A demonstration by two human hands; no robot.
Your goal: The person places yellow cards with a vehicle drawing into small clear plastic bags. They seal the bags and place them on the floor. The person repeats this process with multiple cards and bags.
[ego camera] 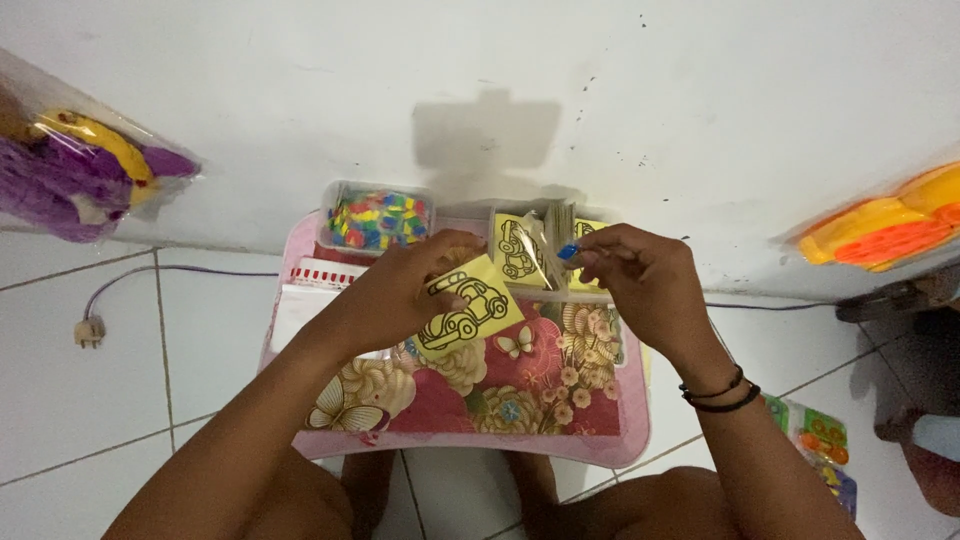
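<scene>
My left hand (405, 285) holds a yellow card with a black car outline (468, 305) over a pink floral lap table (500, 385). My right hand (635, 270) pinches a small blue object (567, 252) at its fingertips, just above a clear box of more yellow outline cards (520, 248). The two hands are close together, near the far edge of the table.
A clear tub of mixed coloured pieces (380, 218) stands at the table's back left, by the white wall. A striped white packet (310, 290) lies on the left side. Bagged toys sit at far left (80, 170) and right (890, 225). A cable and plug (90, 328) lie on the tiled floor.
</scene>
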